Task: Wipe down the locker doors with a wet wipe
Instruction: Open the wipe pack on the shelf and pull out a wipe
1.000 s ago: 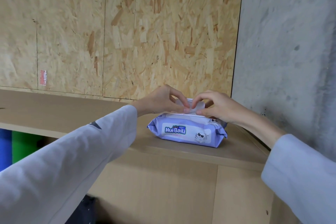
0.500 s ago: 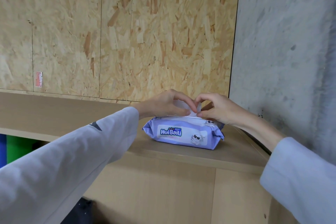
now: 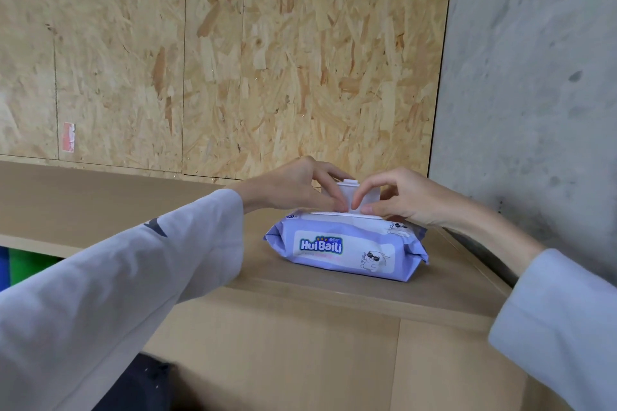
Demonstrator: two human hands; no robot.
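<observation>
Purple wipes pack [image 3: 347, 250] labelled "HuiBaiLi" lying on a wooden surface [image 3: 100, 197] before a chipboard wall [image 3: 233, 60], left hand [image 3: 293, 188] and right hand [image 3: 407, 198] each with a grip pinching its raised white lid [image 3: 355, 193].

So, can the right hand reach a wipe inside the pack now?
Probably yes: the white lid stands open, and the right hand already rests at the opening of the pack. No wipe shows yet.

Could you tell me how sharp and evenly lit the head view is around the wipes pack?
Head view: soft, even light, no glare; the purple plastic wipes pack and its label read sharply, both hands look crisp, and wide-angle bending curves the wooden cabinet top edges.
</observation>
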